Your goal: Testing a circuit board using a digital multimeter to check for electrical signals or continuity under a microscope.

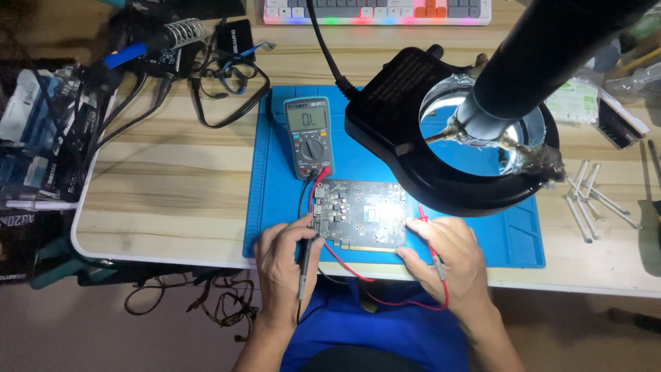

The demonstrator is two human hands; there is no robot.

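A dark circuit board (361, 212) lies on a blue work mat (275, 179) near the desk's front edge. My left hand (284, 265) grips a black test probe (303, 265) at the board's lower left corner. My right hand (447, 258) holds a red test probe (432, 244), its tip at the board's right edge. Red and black leads run from the probes up to a blue-cased multimeter (308, 136) lying just behind the board.
A black ring magnifier lamp (413, 103) on a thick arm hangs over the mat's right half. A soldering iron in its stand (162, 41) and tangled cables sit at back left. White sticks (592, 196) lie right of the mat. A keyboard (377, 10) lines the back edge.
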